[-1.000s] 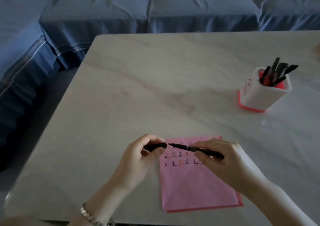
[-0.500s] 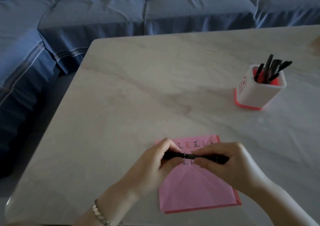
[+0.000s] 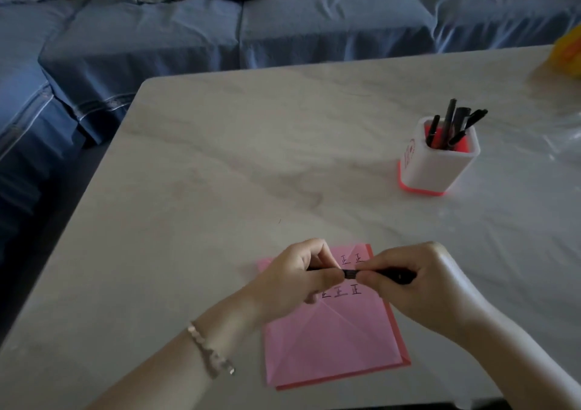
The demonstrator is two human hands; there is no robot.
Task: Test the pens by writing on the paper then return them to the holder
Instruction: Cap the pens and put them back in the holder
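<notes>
A blue sofa (image 3: 176,32) fills the top of the frame, behind a pale marbled table (image 3: 220,164). At lower centre a pink paper (image 3: 330,340) lies flat on the table, folded with creases showing. Above it, the left hand (image 3: 292,280) and right hand (image 3: 418,284) meet, each with fingers curled tight on one black pen (image 3: 393,275) held level between them. At centre right a white holder (image 3: 440,170) with a red base stands well apart, dark pens (image 3: 449,123) leaning inside; its red round mark is too small to read. Rows of "正" are written on the paper's upper part. A beaded bracelet (image 3: 210,353) circles the left wrist.
</notes>
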